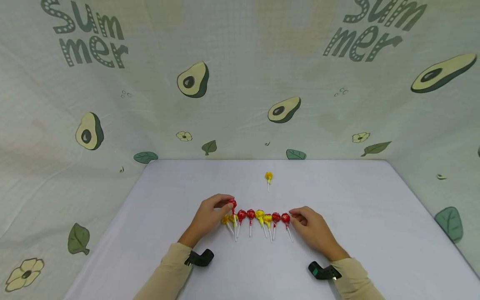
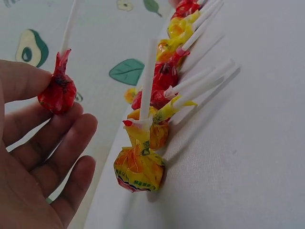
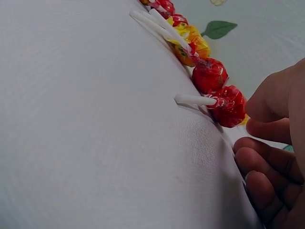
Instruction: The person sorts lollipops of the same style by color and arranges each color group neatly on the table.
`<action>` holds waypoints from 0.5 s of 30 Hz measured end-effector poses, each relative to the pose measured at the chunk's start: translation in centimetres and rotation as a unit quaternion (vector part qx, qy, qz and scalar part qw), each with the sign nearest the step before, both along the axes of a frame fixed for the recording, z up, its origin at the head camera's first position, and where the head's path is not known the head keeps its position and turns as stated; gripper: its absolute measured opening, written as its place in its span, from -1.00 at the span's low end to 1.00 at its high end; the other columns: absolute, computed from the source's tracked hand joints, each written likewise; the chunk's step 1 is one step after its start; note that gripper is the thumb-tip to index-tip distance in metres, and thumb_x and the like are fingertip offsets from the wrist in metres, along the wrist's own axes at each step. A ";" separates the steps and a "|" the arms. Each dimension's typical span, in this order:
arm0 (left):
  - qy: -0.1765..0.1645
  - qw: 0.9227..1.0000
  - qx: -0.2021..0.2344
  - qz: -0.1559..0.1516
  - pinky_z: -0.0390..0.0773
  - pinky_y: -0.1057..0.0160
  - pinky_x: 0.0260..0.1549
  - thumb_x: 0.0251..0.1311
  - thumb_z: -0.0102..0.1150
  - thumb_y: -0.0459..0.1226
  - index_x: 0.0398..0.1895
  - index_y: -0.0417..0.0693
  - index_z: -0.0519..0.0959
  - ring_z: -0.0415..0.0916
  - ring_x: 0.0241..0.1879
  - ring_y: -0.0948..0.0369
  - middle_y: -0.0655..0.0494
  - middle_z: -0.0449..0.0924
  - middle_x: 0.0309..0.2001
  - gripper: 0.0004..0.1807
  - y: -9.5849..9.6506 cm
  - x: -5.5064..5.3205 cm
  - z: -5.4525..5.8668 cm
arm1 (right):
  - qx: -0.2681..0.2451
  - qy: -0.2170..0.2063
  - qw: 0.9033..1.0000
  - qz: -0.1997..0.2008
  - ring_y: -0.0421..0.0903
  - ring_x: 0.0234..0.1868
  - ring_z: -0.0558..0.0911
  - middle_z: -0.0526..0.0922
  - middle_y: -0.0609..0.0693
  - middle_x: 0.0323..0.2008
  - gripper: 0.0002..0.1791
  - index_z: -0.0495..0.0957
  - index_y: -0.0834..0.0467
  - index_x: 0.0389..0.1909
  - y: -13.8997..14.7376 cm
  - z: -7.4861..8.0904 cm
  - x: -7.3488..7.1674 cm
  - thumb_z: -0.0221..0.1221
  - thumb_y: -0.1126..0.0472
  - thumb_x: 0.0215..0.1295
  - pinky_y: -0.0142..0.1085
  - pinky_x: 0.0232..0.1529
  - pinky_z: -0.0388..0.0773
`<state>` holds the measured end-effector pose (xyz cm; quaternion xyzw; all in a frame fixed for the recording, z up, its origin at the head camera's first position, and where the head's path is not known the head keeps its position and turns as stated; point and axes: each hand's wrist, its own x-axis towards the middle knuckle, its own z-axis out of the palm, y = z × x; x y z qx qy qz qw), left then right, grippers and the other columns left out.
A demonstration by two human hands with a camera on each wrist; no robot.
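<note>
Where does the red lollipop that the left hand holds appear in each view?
Head: the red lollipop is below centre, slightly left, in the left hand.
Left wrist: upper left, stick pointing up.
Right wrist: not visible.
Shared landmark: the row of lollipops.

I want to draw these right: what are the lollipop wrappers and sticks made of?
The wrappers look like thin, shiny plastic film, crinkled and catching the light. The sticks look smooth, white and matte, so maybe plastic or rolled paper; I can't tell which.
</note>
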<state>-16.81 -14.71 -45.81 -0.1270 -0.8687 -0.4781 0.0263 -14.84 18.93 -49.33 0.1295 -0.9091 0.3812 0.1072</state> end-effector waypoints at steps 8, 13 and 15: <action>-0.045 0.998 0.021 -0.038 0.57 0.16 0.04 0.41 0.19 -0.13 0.15 -0.05 0.62 0.59 -0.02 0.25 0.28 0.68 -0.07 -0.66 0.2 -1.6 0.5 | 0.007 -0.005 1.000 -0.005 -0.25 -0.30 0.53 0.59 -0.19 -0.32 -0.82 0.69 0.15 -0.11 -0.1 0.1 0.1 0.31 0.29 0.27 -0.33 -0.27 0.51; -0.062 0.996 -0.006 -0.059 0.55 0.11 0.08 0.41 0.17 -0.04 0.19 -0.02 0.61 0.56 0.04 0.21 0.26 0.66 -0.01 -0.59 0.5 -2.7 1.1 | 0.007 -0.001 1.000 -0.006 -0.25 -0.31 0.53 0.59 -0.19 -0.33 -0.82 0.69 0.16 -0.12 -0.2 0.1 0.1 0.32 0.31 0.25 -0.34 -0.28 0.51; -0.072 0.995 -0.008 -0.068 0.53 0.09 0.10 0.41 0.16 -0.03 0.20 -0.01 0.61 0.55 0.04 0.19 0.25 0.64 0.01 -0.59 0.7 -3.2 1.3 | 0.006 -0.001 1.000 -0.007 -0.25 -0.31 0.53 0.59 -0.19 -0.33 -0.82 0.69 0.16 -0.12 -0.2 0.2 0.1 0.32 0.31 0.25 -0.34 -0.28 0.51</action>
